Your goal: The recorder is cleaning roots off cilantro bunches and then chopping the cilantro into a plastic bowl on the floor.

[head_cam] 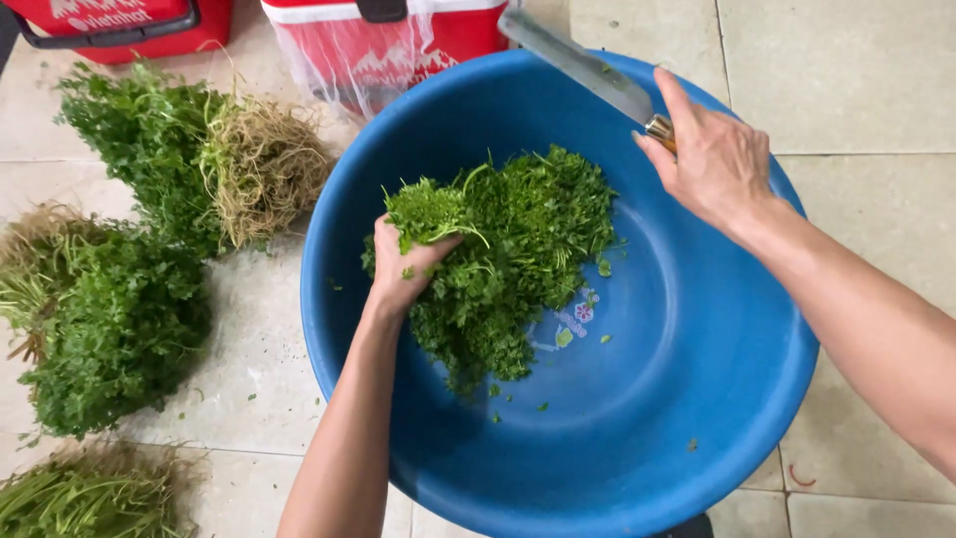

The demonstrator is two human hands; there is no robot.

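A large blue plastic basin point(697, 399) sits on the tiled floor. Inside it lies a pile of cut green leafy herbs point(518, 259). My left hand point(403, 269) reaches into the basin and grips a bunch of these herbs at the pile's left side. My right hand point(712, 159) is above the basin's far right rim, closed around the handle of a knife point(583, 65) whose long blade points up and to the left, over the rim.
Bundles of leafy herbs with pale roots point(199, 159) lie on the floor left of the basin, with more point(110, 319) below them. Green stems point(80, 493) are at the bottom left. Red and white cooler boxes point(388, 35) stand beyond the basin.
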